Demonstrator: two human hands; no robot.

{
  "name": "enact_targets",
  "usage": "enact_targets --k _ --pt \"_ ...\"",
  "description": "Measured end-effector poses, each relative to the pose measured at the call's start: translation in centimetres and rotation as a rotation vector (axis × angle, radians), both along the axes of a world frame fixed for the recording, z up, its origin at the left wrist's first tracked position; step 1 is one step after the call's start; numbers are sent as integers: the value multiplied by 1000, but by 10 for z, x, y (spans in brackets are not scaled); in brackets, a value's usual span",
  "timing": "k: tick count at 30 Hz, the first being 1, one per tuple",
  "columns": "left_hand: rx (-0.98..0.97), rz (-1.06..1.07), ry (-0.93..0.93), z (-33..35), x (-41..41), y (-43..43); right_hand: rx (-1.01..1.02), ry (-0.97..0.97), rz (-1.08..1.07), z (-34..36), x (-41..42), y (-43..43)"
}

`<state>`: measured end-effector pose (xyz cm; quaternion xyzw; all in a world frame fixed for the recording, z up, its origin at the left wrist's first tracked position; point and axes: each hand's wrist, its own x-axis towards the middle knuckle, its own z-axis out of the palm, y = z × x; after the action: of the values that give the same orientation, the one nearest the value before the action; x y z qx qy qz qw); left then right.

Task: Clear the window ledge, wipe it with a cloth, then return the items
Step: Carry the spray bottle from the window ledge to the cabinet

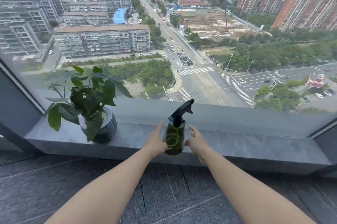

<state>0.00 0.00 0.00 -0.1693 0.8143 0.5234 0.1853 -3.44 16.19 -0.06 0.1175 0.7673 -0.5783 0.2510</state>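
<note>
A dark green spray bottle (pixel 174 139) with a black trigger head stands upright near the front edge of the grey stone window ledge (pixel 246 143). My left hand (pixel 157 142) is at its left side, fingers stretched out, touching or nearly touching the bottle. My right hand (pixel 197 141) is just to its right, fingers spread, a small gap away. Neither hand has closed around it. A potted plant (pixel 91 103) with broad green leaves in a grey ribbed pot sits on the ledge to the left. No cloth is visible.
Behind the ledge a large glass pane (pixel 182 41) looks down on a city. Dark frame posts (pixel 14 96) close the ledge at left and right. Below the ledge lies dark grey floor tile (pixel 173 192).
</note>
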Motion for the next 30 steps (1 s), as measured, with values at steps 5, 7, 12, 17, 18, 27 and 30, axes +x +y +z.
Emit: enact_targets --k 5,7,12,17,18,27,30 --pt "-68 -52 56 -6 -3 11 -180 -28 145 -4 6 -7" --pt "-124 -32 70 -7 -4 10 -182 -26 169 -1 6 -4" --pt "-107 -7 70 10 -1 5 -124 -16 224 21 8 -3" --pt "-138 -53 104 61 8 -4 -99 -13 235 75 20 1" --pt "-148 -62 107 76 12 -6 -96 -13 244 94 25 1" --pt "-115 -131 165 302 52 -27 -42 21 313 325 65 -2" --pt "-128 -131 212 403 75 -36 -50 29 342 426 83 -7"
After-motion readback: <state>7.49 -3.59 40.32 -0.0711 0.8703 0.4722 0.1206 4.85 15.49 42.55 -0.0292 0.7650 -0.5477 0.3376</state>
